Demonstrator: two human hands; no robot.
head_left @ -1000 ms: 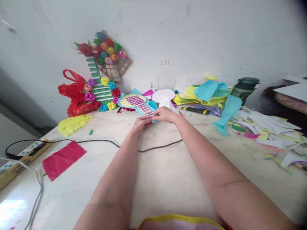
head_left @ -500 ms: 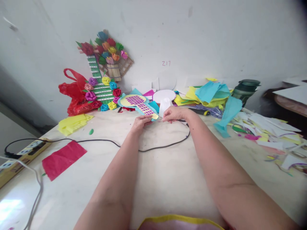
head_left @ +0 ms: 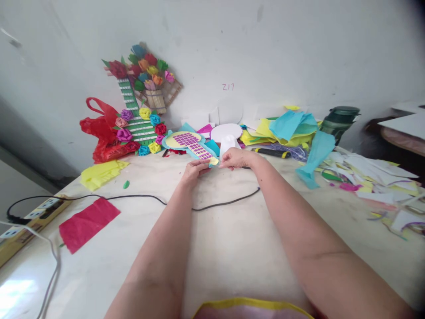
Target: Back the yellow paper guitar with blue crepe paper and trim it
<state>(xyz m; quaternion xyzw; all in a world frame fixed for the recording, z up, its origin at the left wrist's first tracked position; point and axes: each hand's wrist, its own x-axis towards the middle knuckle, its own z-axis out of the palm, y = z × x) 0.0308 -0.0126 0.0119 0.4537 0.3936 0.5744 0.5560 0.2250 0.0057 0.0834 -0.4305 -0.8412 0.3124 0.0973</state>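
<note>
A blue and yellow paper cutout point(head_left: 172, 139) with a purple grid lies at the table's middle back. My left hand point(head_left: 195, 172) is closed on the narrow lower end of this cutout. Close beside it on the right, my right hand point(head_left: 234, 158) has its fingers pinched at the cutout's tip; whatever they hold is too small to make out. Behind my right hand are a white paper strip point(head_left: 228, 142) and a white oval with a purple edge point(head_left: 226, 132).
Paper flowers on a green stand point(head_left: 142, 126) and a red bag point(head_left: 104, 133) stand back left. Blue tissue point(head_left: 288, 125), a yellow-black cutter point(head_left: 272, 153), a dark green bottle point(head_left: 340, 122) and paper scraps point(head_left: 372, 173) lie right. A black cable point(head_left: 226, 204) crosses the table.
My right hand has moved slightly left, closer to the cutout's tip and my left hand. The cutter shows more fully behind my right wrist. The whole view has shifted slightly.
</note>
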